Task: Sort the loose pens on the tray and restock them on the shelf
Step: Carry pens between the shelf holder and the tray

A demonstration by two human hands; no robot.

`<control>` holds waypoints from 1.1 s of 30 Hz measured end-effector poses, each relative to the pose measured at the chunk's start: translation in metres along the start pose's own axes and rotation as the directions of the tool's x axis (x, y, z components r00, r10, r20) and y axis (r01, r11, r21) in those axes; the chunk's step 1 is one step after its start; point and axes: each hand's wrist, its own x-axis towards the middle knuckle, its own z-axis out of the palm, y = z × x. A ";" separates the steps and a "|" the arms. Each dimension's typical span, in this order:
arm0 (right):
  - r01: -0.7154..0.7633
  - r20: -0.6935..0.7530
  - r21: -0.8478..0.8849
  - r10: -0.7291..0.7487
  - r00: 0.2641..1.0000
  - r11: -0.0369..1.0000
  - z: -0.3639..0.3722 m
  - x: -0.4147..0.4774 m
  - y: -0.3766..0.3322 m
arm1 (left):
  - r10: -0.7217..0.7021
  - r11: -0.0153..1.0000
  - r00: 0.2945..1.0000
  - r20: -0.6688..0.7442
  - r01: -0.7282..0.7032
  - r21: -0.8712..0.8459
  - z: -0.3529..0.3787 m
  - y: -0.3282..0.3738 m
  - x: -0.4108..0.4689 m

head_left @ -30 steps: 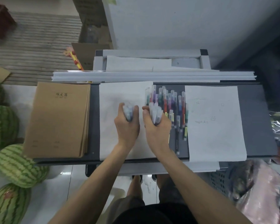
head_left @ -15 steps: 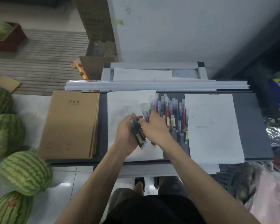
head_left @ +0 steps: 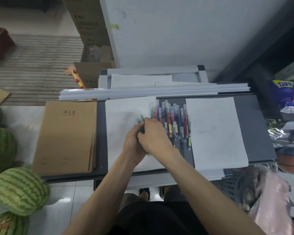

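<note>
Several loose pens (head_left: 172,118) with clear caps and coloured barrels lie in a row on the dark grey tray (head_left: 255,126), between two white sheets. My left hand (head_left: 131,143) and my right hand (head_left: 154,135) are pressed together over the left sheet (head_left: 120,119). Between them they grip a bundle of pens (head_left: 140,120); its blurred clear caps stick out above my fingers. My right hand lies over the left and hides most of the bundle.
A stack of brown notebooks (head_left: 66,136) lies on the tray's left end. A right sheet (head_left: 215,131) has faint marks. Long white strips (head_left: 153,92) run along the back edge. Watermelons (head_left: 19,190) sit on the floor at left; bags and a basket at right.
My hands, each holding its own upright bunch a second ago, have come together and merged the pens into one bundle held over the left sheet. The view has shifted slightly.
</note>
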 end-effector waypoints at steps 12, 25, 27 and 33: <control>-0.003 -0.243 0.281 0.075 0.967 0.960 -0.032 -0.030 0.051 | 0.026 0.961 0.997 -0.078 -0.003 0.275 0.008 -0.003 0.011; -0.373 -0.155 0.072 0.379 0.912 0.925 -0.042 -0.003 0.129 | -0.059 0.901 0.996 -0.059 0.079 0.426 0.019 -0.014 0.018; -0.379 -0.136 -0.006 0.375 0.917 0.925 -0.044 0.007 0.122 | -0.056 0.901 0.997 -0.061 0.077 0.427 0.019 -0.017 0.017; -0.379 -0.180 -0.070 0.362 0.915 0.923 -0.038 0.020 0.129 | -0.044 0.905 0.998 -0.050 0.061 0.420 0.013 -0.021 0.014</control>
